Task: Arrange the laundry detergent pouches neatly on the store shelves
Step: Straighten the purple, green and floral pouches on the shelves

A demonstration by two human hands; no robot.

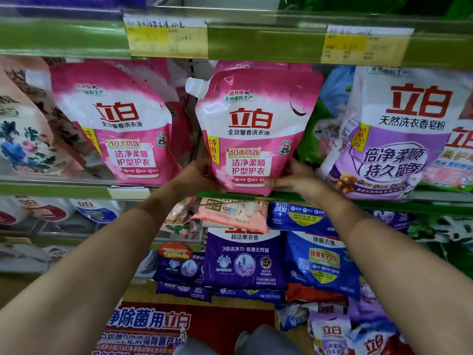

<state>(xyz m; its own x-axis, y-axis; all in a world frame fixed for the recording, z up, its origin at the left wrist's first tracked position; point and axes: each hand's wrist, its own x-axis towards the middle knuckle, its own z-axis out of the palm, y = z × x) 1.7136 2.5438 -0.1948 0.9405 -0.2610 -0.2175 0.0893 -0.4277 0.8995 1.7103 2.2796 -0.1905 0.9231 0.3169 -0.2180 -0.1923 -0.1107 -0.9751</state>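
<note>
1. The green shelf edge [256, 194] is the landmark: the goods stand on the board behind it, faces outward so shoppers can read them.
2. Right of the held pouch, above that edge, a big purple-and-white bag [399, 139] leans left, crowding the slot, likely why the pouch has to be steered in by hand.
3. The pink pouch [256, 129] in hand stands upright on the shelf edge near its middle, spout at the top left, print forward; its base seems just on or at the lip, not yet pushed back.
4. A matching pink pouch [120, 124] stands left of it on the same edge, tilted a little; squaring the held one to it would make a neat row.
5. The left hand [197, 175] grips the pouch's lower left side, fingers curled behind it, steadying the soft body so it does not slump.
6. The right hand [297, 179] holds the lower right corner, fingers laid across the front, guiding the base along the edge.
</note>
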